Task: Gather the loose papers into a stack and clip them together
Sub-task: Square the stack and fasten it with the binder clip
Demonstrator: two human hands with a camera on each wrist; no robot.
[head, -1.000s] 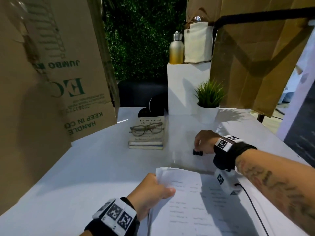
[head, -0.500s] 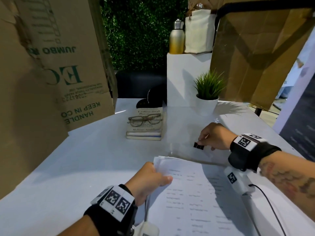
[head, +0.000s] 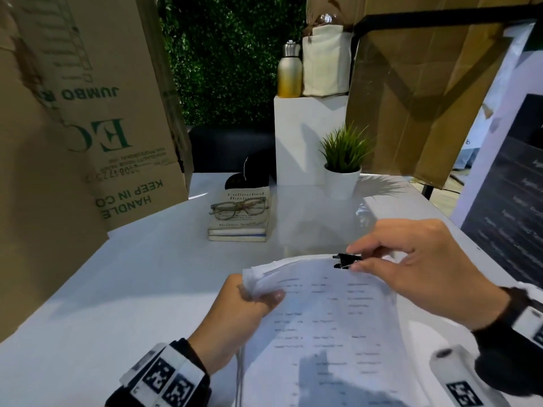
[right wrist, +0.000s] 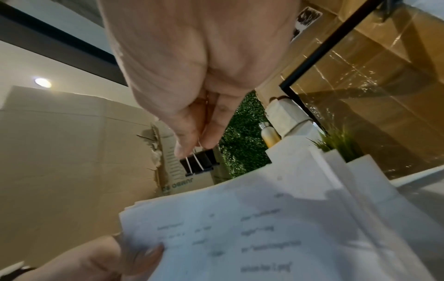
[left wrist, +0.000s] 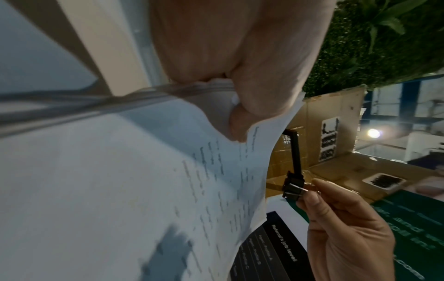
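A stack of printed white papers (head: 329,318) is lifted off the white table (head: 117,289), its top edge bowed upward. My left hand (head: 249,301) grips the stack's upper left corner, thumb on the top sheet (right wrist: 153,252). My right hand (head: 382,259) pinches the wire handles of a black binder clip (head: 345,260) between thumb and forefinger. In the right wrist view the binder clip (right wrist: 198,164) hangs just above the papers' (right wrist: 264,228) far edge, apart from it. The left wrist view shows the clip (left wrist: 294,185) beside the sheet edge (left wrist: 259,171).
Two stacked books with eyeglasses (head: 239,208) on top lie mid-table. A potted plant (head: 342,171), a white pedestal (head: 305,133) with a bottle (head: 289,71) and a canvas bag stand behind. Cardboard boxes (head: 73,127) wall the left and upper right. A dark signboard (head: 505,207) leans at right.
My right hand picked the binder clip off the table and brought it back to the papers' top edge. My left hand raised the stack off the table.
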